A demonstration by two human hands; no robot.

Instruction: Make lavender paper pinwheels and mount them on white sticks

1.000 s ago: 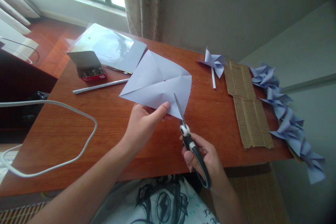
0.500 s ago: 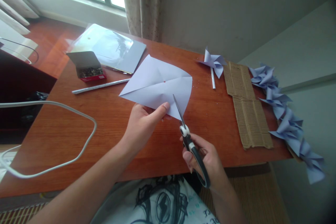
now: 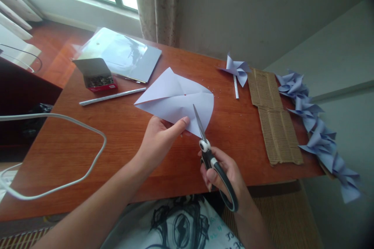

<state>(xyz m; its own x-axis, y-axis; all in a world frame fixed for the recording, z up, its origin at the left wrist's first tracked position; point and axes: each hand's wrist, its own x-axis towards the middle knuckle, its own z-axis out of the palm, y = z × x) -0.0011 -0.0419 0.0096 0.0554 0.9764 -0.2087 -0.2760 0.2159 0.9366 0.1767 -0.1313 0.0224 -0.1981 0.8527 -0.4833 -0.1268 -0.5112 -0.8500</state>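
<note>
My left hand [image 3: 159, 138] pinches the near edge of a pale lilac paper square [image 3: 175, 99] with diagonal creases and a red dot at its centre, holding it just above the wooden desk [image 3: 122, 140]. In my right hand [image 3: 223, 173] are black-and-white-handled scissors [image 3: 209, 151]. Their blades point up into the paper's near corner, along a crease toward the centre.
At the back left lie a plastic sleeve of paper [image 3: 119, 52], an open red box of pins [image 3: 97, 76] and a white paper stick [image 3: 112, 96]. A finished pinwheel [image 3: 238, 71], corrugated cardboard [image 3: 273, 116] and several more pinwheels [image 3: 315, 124] lie right. A white cable [image 3: 73, 124] loops at left.
The paper has tilted flatter and its far corner has dropped. The scissor blades sit slightly further into the near corner. My right hand has shifted a little lower.
</note>
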